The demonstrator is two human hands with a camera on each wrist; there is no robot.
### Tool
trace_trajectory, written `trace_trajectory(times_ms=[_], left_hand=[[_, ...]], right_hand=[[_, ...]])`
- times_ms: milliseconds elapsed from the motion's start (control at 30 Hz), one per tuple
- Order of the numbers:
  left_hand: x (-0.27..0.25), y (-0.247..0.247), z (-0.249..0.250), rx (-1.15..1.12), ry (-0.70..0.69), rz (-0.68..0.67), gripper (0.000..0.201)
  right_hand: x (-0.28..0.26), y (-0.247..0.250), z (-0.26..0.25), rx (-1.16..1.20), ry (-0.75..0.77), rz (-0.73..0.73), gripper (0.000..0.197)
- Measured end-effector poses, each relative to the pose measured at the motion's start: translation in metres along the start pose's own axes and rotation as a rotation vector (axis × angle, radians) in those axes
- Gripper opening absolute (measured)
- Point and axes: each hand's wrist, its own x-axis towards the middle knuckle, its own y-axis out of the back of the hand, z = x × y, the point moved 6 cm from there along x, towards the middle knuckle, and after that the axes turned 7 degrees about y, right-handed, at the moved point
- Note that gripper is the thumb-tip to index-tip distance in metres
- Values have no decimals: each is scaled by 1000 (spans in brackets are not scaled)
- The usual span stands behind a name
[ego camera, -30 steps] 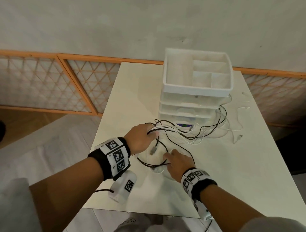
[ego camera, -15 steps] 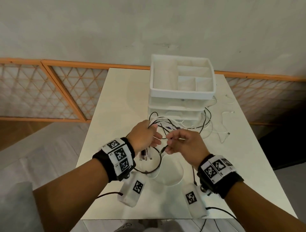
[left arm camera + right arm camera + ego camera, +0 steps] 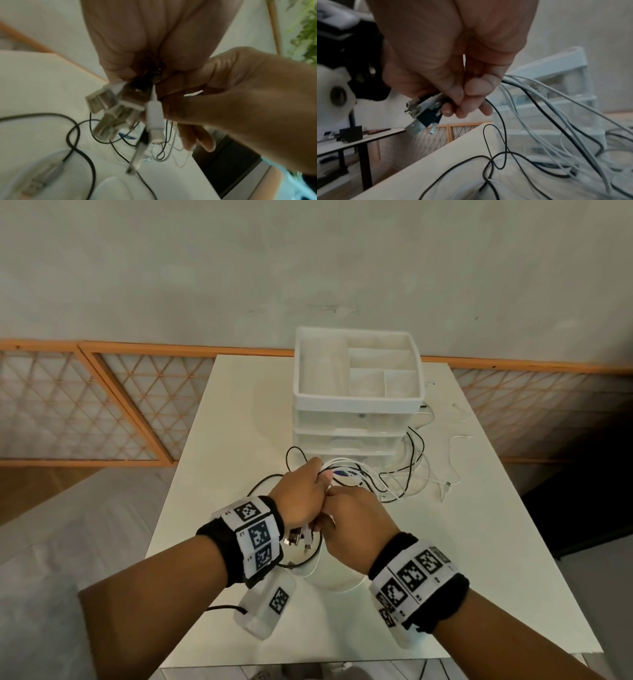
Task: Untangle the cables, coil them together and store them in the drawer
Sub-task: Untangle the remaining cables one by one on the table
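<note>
Black and white cables (image 3: 394, 477) lie tangled on the white table (image 3: 239, 412) in front of the white drawer unit (image 3: 356, 419). My left hand (image 3: 308, 484) grips a bundle of them above the table. Their USB plugs (image 3: 299, 539) hang below the fist, and the left wrist view shows metal plugs (image 3: 109, 108) and a white plug (image 3: 154, 115). My right hand (image 3: 342, 508) touches the left hand and pinches cables of the same bundle (image 3: 193, 93). From it, cable strands (image 3: 547, 108) trail down to the table.
The drawer unit carries an open tray with compartments (image 3: 356, 402) on top. A white round disc (image 3: 329, 577) lies on the table under my hands. More white cable ends (image 3: 455, 440) lie to the unit's right. An orange lattice railing (image 3: 102, 405) runs behind the table.
My right hand rose from the table with a black cable end and moved left until it touches the left hand. The left hand lifted its bundle higher.
</note>
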Motion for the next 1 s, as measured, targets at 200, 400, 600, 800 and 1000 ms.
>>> trace_trajectory(times_ms=[200, 400, 600, 800, 1000], left_hand=[[1, -7, -2, -138, 47, -7, 29], [-5, -13, -9, -98, 50, 7, 25], [-8, -4, -15, -119, 29, 86, 27], [-5, -7, -14, -98, 20, -60, 22], [1, 7, -2, 180, -28, 78, 33]], right_hand=[[-2, -1, -3, -120, -11, 12, 25], [-3, -3, 15, -11, -103, -29, 15], [-8, 9, 51, 391, -221, 30, 5], [-9, -1, 46, 320, -115, -105, 16], [0, 22, 48, 173, -173, 105, 23]])
